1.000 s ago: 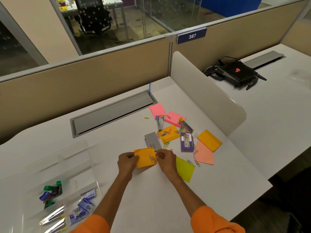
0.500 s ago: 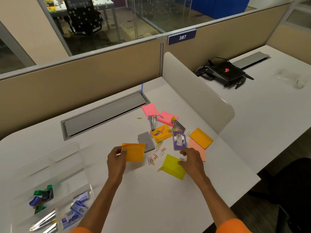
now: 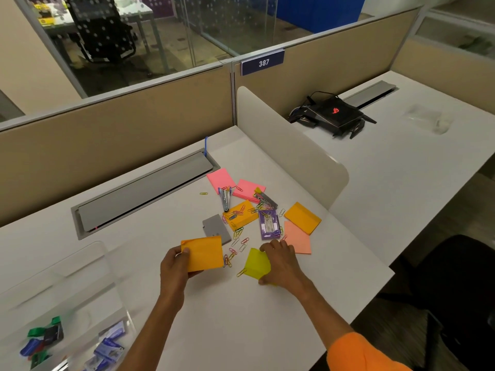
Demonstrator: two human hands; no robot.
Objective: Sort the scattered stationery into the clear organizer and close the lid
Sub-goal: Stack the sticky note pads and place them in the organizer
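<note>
My left hand grips an orange sticky-note pad by its left edge, just above the desk. My right hand grips a yellow sticky-note pad, lifting its near side off the desk. Behind them lie more pads: pink, pink, orange, orange and salmon. A purple staple box, a grey box, a stapler and several coloured paper clips are scattered among them. The clear organizer stands open at the lower left with binder clips and staple boxes inside.
A white curved divider bounds the desk on the right. A grey cable hatch runs along the back. A black router sits on the neighbouring desk. A black chair stands at the right edge.
My right hand let go of the orange pad, moved right and took hold of the yellow pad. My left hand carried the orange pad a little to the left.
</note>
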